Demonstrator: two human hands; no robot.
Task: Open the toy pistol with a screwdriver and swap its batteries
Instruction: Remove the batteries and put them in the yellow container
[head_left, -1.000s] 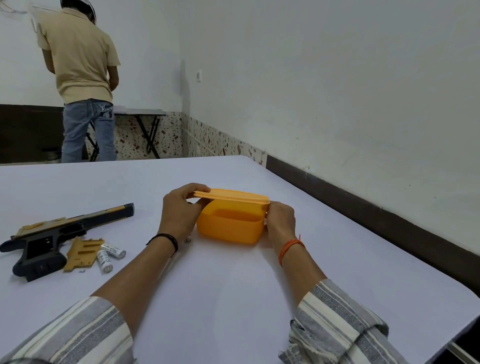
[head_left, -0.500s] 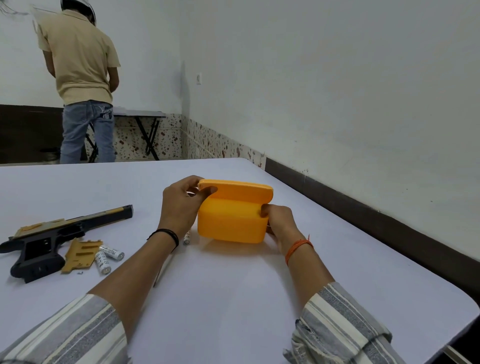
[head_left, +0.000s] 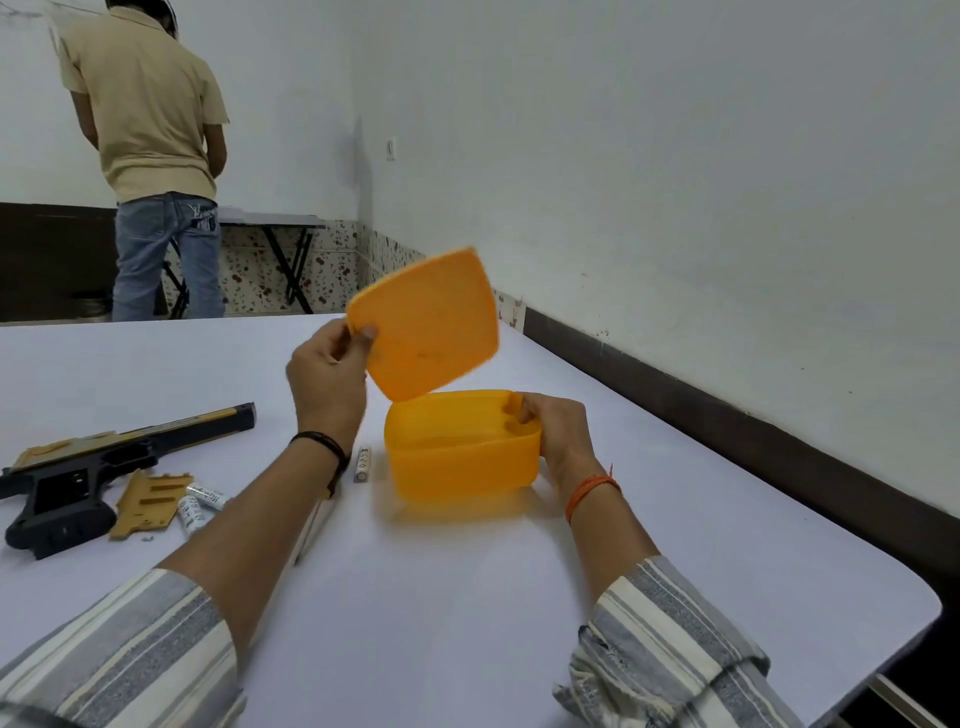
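Heads up on a few ways this could go sideways. The table (head_left: 467, 649) is big, but the far right edge runs close along the wall, so anything that rolls that way is a pain to fish out.

The toy pistol (head_left: 93, 467) lies near the left edge with its battery bay open. Its tan cover (head_left: 150, 501) rests just beside the grip, and 2 batteries (head_left: 200, 506) touch that cover. They're round and loose, so 1 sleeve swipe probably sends them rolling.

Your right hand (head_left: 558, 434) grips the orange box (head_left: 462, 452) by its right rim, thumb hooked inside. It looks tipped up off the table toward you, so if fresh cells are in there they could slide out. I can't see what's inside.

Your left hand (head_left: 327, 374) pinches the lid (head_left: 431, 325) at 1 corner, thumb on top, fingers curled behind. That's a thin hold and it could flip away.

Another battery (head_left: 362, 464) sits right by the box's left side, under your left wrist. Easy to mix it up with the other cells.

Screwdriver: can't make it out for sure.
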